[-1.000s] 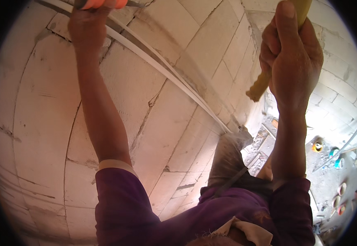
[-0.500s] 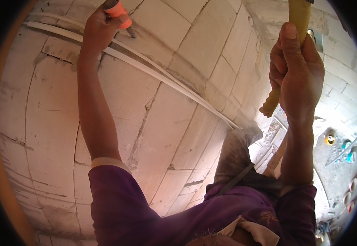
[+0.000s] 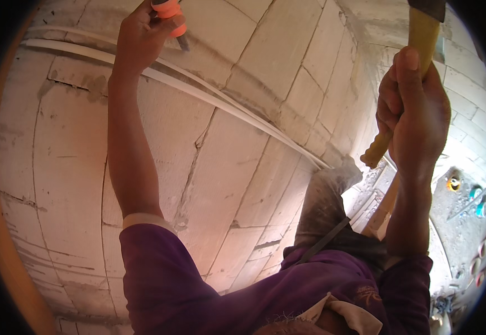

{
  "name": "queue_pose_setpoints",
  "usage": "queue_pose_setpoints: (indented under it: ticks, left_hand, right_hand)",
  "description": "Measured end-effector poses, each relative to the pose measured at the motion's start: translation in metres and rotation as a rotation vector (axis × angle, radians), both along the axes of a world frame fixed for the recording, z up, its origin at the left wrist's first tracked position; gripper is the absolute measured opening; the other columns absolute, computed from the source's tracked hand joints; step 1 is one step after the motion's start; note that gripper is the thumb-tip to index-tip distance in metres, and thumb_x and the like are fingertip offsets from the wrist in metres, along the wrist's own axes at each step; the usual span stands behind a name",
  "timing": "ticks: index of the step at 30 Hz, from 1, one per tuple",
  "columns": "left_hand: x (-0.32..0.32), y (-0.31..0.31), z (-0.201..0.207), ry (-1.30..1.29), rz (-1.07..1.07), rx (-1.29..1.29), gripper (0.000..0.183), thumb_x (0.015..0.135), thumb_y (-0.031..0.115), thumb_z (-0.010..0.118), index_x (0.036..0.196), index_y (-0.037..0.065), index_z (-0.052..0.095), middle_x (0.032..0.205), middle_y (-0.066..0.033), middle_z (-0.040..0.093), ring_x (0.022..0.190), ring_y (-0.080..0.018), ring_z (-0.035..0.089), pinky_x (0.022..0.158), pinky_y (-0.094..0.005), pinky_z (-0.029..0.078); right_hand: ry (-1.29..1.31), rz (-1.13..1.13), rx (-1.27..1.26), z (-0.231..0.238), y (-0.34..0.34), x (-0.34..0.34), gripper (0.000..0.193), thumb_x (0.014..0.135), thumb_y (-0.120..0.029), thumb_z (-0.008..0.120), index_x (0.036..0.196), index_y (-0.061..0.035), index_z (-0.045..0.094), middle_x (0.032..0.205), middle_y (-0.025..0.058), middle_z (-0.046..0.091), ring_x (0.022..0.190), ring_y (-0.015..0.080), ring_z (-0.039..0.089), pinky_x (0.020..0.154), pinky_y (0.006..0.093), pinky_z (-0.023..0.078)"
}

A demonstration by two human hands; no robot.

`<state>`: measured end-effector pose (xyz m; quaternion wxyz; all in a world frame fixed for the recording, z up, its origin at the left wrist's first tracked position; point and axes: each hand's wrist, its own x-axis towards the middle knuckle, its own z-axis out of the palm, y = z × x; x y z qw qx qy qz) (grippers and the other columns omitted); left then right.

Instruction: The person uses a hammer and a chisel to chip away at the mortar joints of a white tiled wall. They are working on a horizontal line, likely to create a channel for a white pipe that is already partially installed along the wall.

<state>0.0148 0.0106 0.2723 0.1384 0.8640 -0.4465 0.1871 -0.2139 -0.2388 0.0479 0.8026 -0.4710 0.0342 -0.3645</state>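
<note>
At the upper left, my left hand (image 3: 134, 44) is closed around a chisel (image 3: 182, 42) with an orange grip guard. Its dark tip points down to the right against the pale block wall (image 3: 198, 162); whether it touches the wall I cannot tell. On the right, raised and away from the wall, my right hand (image 3: 419, 117) is wrapped round the yellow handle of a hammer (image 3: 424, 36). Only part of the dark hammer head shows at the top edge. The handle's ridged end sticks out below my fist.
Two white pipes (image 3: 220, 103) run slantwise along the wall, just below the chisel. A wooden board (image 3: 381, 215) stands by my right forearm. On the littered floor (image 3: 449, 218) at the right lie an orange round item (image 3: 453, 183) and teal round items (image 3: 480, 208).
My right hand has shifted down and to the right with the hammer, so part of its head now shows. My left hand and the chisel have moved slightly to the right.
</note>
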Motion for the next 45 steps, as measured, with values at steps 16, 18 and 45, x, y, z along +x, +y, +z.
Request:
queue_pose_setpoints:
  ticks: [16,18,45]
  left_hand:
    - [-0.038,-0.050,-0.012,0.015,0.149,0.235,0.022,0.084,0.006,0.075,0.103,0.000,0.067,0.079,-0.0041,0.068,0.070,-0.0100,0.063,0.061,-0.0304,0.052]
    - [-0.047,-0.056,-0.016,0.049,0.220,0.220,0.022,0.084,0.006,0.076,0.103,0.000,0.067,0.079,-0.0045,0.069,0.070,-0.0102,0.063,0.061,-0.0306,0.052]
    - [-0.021,-0.001,-0.029,-0.158,-0.011,0.126,0.032,0.092,0.018,0.078,0.118,0.001,0.068,0.100,-0.0059,0.074,0.090,-0.0120,0.068,0.085,-0.0289,0.054]
  right_hand:
    - [-0.181,0.018,-0.099,0.019,0.021,0.032,0.038,0.106,-0.046,0.056,0.089,-0.0120,0.060,0.060,-0.0086,0.041,0.049,-0.0008,0.034,0.042,0.0199,0.026]
    - [-0.162,-0.047,-0.186,0.035,0.034,0.045,0.040,0.107,-0.043,0.054,0.090,-0.0080,0.058,0.060,-0.0036,0.045,0.051,0.0048,0.040,0.045,0.0260,0.031]
    - [-0.401,-0.674,-0.825,0.034,0.070,0.111,0.016,0.097,-0.010,0.056,0.085,0.0007,0.060,0.063,0.0136,0.057,0.055,0.0290,0.057,0.054,0.0407,0.049]
